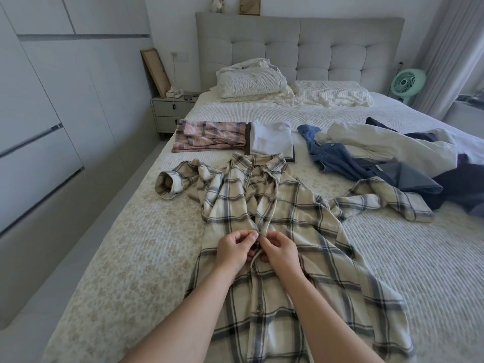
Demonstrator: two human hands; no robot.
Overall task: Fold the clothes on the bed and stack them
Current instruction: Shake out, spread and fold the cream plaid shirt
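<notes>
The plaid shirt (pixel 288 258) runs off the near edge, so its hem is cut off. The left hand (pixel 233 251) and right hand (pixel 280 251) cover the placket where they pinch it (a button there cannot be made out). At the right edge a dark garment (pixel 463 187) is cut off. Small items on the nightstand (pixel 170 108) are too small to tell.
</notes>
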